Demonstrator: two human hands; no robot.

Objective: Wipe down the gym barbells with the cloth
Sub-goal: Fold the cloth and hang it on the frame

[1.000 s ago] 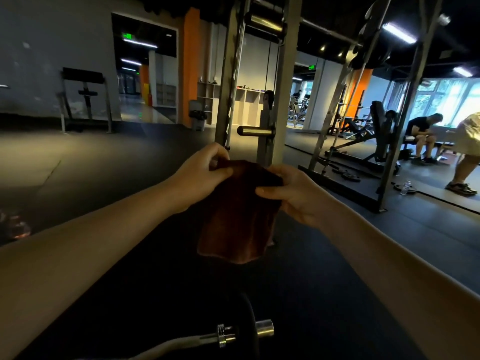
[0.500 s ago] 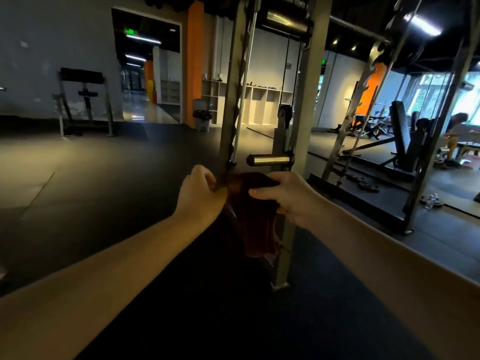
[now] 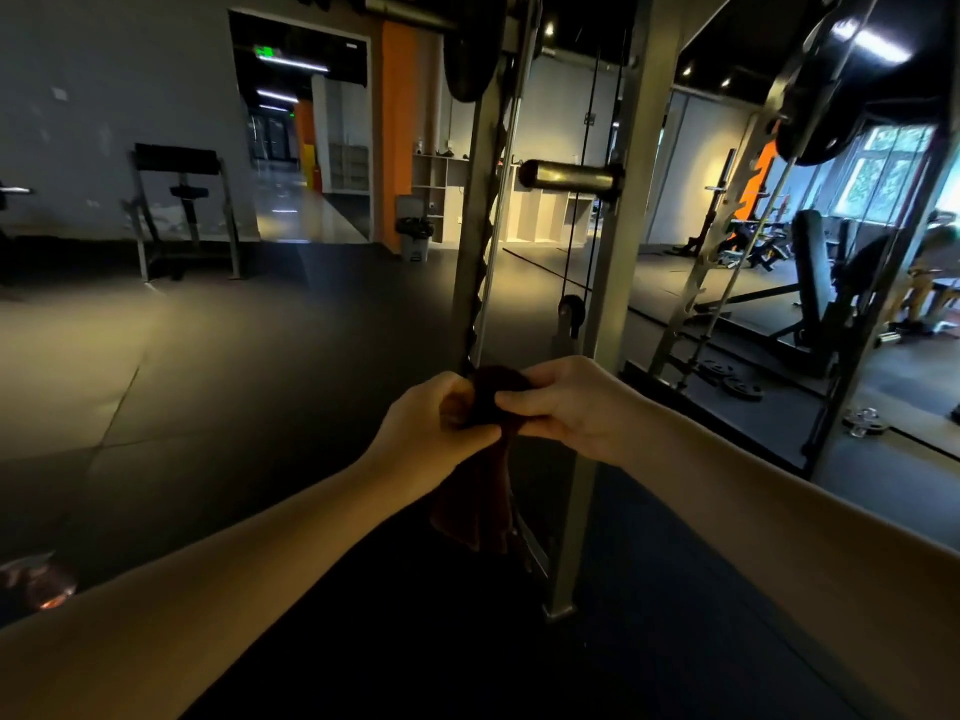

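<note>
Two hands meet in front of the tall grey steel rack upright [image 3: 613, 304], sharing one dark reddish-brown cloth [image 3: 483, 501]. The left hand [image 3: 431, 433] has its fingers curled round the bunched top. The right hand [image 3: 571, 407] pinches the same bunch between thumb and fingers, right against the left. The loose tail hangs below both hands, in front of the upright's lower part.

From where I stand, this looks like gathering the cloth into a pad before wiping. It would go best with a thick fold lying flat in one palm and the tail tucked in, so nothing snags on the rack's notched strip.

No bar shaft shows plainly. The round black weight plate [image 3: 831, 96] sits high on the rack, well above the grip, so the barbell is probably up there. A short steel peg [image 3: 571, 175] juts from the upright between cloth and plate.
</note>
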